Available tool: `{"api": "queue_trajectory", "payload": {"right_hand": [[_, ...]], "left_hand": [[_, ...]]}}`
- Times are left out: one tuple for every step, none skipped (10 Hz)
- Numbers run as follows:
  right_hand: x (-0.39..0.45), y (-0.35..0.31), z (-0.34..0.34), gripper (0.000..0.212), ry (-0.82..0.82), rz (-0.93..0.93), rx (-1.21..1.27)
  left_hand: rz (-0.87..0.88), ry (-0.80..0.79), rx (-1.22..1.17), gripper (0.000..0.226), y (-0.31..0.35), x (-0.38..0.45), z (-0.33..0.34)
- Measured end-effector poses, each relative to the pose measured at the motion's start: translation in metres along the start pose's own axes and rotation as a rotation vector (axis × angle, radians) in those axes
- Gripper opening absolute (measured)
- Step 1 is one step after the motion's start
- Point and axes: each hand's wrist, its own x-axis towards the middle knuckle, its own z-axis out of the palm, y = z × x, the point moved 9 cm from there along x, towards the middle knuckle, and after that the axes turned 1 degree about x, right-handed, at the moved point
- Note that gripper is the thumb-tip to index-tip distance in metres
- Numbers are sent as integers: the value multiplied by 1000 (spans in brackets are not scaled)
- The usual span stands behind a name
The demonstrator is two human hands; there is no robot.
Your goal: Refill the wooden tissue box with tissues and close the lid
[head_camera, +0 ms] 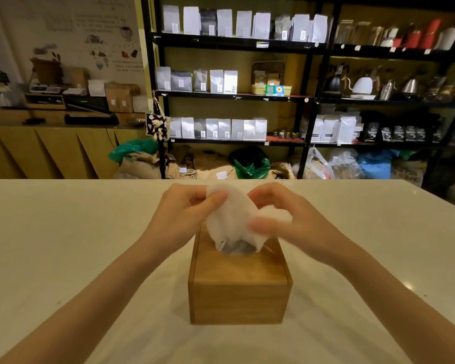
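Observation:
A wooden tissue box point(238, 298) stands in the middle of the white table, its flat lid point(237, 269) lying on top. A white tissue point(230, 219) sticks up out of the dark slot in the lid. My left hand point(184, 214) pinches the tissue's upper left edge. My right hand point(281, 219) holds its right side, the fingers blurred just above the lid. Both hands hover over the far half of the box.
The white table point(63, 245) stretches wide on both sides of the box. Beyond its far edge stand black shelves point(234, 97) with coffee bags and kettles, sacks on the floor, and a wooden counter point(50, 151) at the left.

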Motion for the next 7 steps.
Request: {"api": "queue_trajectory", "payload": {"right_hand": [[-6,2,12,50,11,-7,-84],[-3,9,-4,26,162,-26,156],[-1,17,-9,24,172,48,329],[3,28,-7,19,161,111,426],[2,35,-9,22,182,180,511],[1,35,-9,26,165,186,422],[-2,24,-22,38,169,164,332]], "left_hand": [[-64,-20,-83,20,-8,1,2],[-127,-40,-135,24,-15,0,3],[-160,-46,-137,26,-17,-2,3],[-159,-38,-152,26,-18,-1,3],[-222,-59,-193,27,-23,-4,7],[-308,-83,-205,23,-33,-9,11],[-308,-60,-189,15,-34,-7,6]]}}
